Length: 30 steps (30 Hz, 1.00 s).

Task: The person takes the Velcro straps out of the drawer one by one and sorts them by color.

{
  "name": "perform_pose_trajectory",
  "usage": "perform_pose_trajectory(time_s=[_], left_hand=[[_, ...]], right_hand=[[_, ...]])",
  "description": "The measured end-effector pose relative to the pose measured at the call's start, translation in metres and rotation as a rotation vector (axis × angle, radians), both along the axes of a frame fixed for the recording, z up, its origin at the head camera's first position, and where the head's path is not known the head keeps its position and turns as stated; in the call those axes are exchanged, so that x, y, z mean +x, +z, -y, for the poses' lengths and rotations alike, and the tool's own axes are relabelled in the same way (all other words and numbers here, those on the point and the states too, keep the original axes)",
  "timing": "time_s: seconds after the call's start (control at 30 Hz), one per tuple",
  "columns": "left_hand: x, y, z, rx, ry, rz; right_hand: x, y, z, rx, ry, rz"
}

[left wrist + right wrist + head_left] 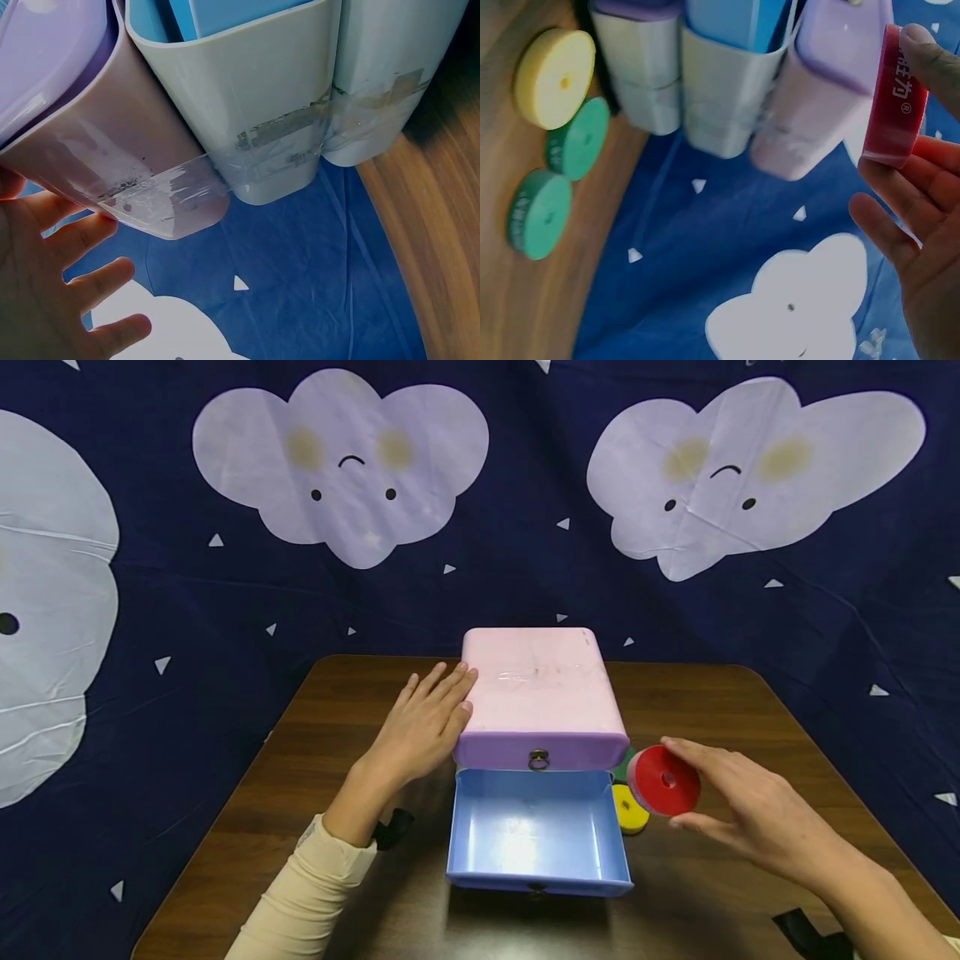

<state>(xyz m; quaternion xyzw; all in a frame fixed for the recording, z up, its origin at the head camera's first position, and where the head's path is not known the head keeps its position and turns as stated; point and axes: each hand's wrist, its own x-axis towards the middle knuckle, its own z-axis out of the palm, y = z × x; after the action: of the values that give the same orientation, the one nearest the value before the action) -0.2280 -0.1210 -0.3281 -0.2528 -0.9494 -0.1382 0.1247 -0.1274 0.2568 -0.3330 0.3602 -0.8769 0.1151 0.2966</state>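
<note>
A stacked drawer box with a pink top point(536, 685) stands on the table. Its blue drawer point(534, 827) is pulled out below the purple drawer front point(542, 751), and nothing lies in it. With fingers straight, my left hand point(423, 727) rests against the left side of the pink top; the left wrist view shows this hand point(67, 270) next to the taped side. My right hand point(757, 810) pinches a red tape-like roll point(666, 781) between thumb and fingers, right of the box. White characters mark the rim of this red roll point(894, 101) in the right wrist view.
A yellow roll point(630, 810) and two green rolls lie on the wooden table right of the box; one green roll point(540, 215) shows in the right wrist view. Clear tape point(180, 187) runs across the box's side. A dark blue cloth point(525, 585) hangs behind.
</note>
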Motion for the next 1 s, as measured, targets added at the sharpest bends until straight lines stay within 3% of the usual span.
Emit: perform_pose_trajectory(time_s=[0.23, 0.43, 0.83, 1.0], left_hand=[[0.000, -0.001, 0.001, 0.008, -0.001, -0.005], [0.001, -0.002, 0.002, 0.010, 0.002, -0.002], [0.001, -0.001, 0.002, 0.007, -0.002, 0.001], [0.000, 0.000, 0.000, 0.006, -0.005, 0.001]], right_hand=[[-0.002, -0.029, -0.020, -0.072, -0.075, -0.020], [-0.002, -0.053, -0.029, -0.145, -0.100, 0.023], [0.004, -0.110, -0.017, -0.176, -0.176, 0.023], [0.011, -0.130, -0.012, -0.147, -0.234, 0.093]])
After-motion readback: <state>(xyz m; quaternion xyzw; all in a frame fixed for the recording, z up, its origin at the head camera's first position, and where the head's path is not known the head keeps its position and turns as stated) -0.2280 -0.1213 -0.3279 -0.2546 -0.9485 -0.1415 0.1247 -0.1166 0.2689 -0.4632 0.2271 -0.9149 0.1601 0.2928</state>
